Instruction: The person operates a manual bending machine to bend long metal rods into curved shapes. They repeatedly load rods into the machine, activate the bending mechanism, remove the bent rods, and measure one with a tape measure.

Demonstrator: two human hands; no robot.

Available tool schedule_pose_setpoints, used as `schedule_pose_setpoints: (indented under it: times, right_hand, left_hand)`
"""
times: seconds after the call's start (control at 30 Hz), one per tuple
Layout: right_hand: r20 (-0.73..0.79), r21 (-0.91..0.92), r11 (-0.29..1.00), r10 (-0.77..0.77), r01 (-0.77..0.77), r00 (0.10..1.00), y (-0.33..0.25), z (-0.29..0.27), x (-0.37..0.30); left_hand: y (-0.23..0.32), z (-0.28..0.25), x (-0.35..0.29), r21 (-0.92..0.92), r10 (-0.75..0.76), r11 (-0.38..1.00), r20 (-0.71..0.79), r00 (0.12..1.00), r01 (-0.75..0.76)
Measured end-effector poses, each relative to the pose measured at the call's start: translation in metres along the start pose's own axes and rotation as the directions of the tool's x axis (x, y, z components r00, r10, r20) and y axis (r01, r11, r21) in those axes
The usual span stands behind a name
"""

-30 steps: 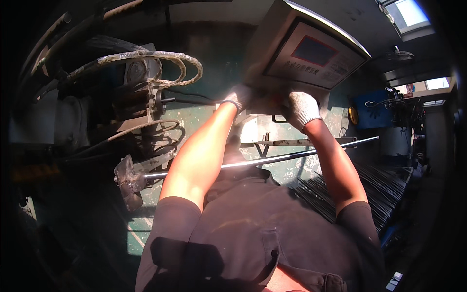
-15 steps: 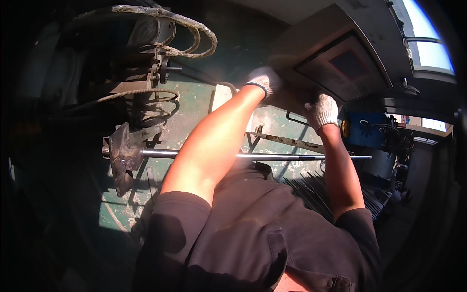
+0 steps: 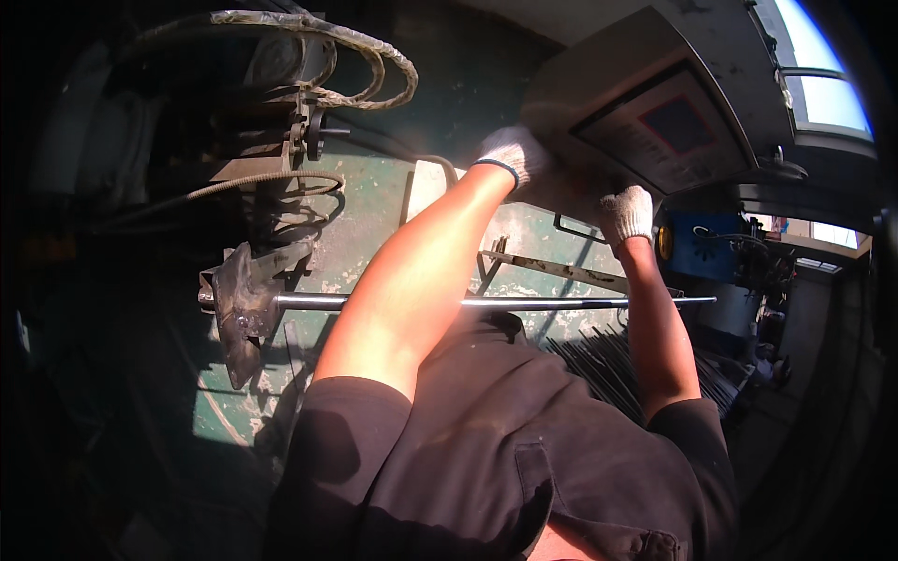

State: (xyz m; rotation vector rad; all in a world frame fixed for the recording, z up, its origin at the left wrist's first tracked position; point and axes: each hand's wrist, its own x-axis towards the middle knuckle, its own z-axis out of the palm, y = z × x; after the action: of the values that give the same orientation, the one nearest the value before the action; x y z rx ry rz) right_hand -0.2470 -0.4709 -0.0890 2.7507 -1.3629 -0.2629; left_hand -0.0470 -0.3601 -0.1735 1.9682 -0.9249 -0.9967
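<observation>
My left hand (image 3: 513,155), in a white knitted glove, reaches to the near left side of a grey metal cabinet (image 3: 589,65). Glare and motion smear its fingers, so its grip does not show. Just below the cabinet's near edge is my right hand (image 3: 627,213), gloved alike, its fingers curled in. What they hold, if anything, is hidden in shadow. A dark-framed panel (image 3: 645,117) with a printed sheet faces up on the cabinet. Under both forearms runs a long shiny metal rod (image 3: 552,303), its left end at a dark, worn metal bracket (image 3: 245,313); neither hand touches it.
Wrapped hoses (image 3: 374,56) loop over machinery at the upper left. A flat bar (image 3: 561,271) lies beyond the rod. Several dark thin rods (image 3: 599,365) are bundled at the right, near a blue machine (image 3: 702,248). The green floor (image 3: 365,187) is worn.
My right hand has drawn slightly right and away from the panel, its fingers now more curled. The left hand has barely shifted; the whole view moved a little.
</observation>
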Motion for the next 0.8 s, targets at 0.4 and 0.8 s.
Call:
schedule_pose_setpoints:
  times: [0.4, 0.8]
  right_hand:
    - [-0.064, -0.065, 0.961, -0.273, 0.269, 0.96, -0.02, -0.001, -0.026]
    - [-0.125, 0.302, 0.953, 0.021, 0.018, 0.992, -0.002, 0.009, -0.063]
  left_hand:
    - [-0.002, 0.003, 0.006, 0.035, 0.041, 0.998, 0.085, 0.996, -0.044]
    - [-0.008, 0.009, 0.012, 0.124, 0.122, 0.985, 0.02, 0.992, -0.124]
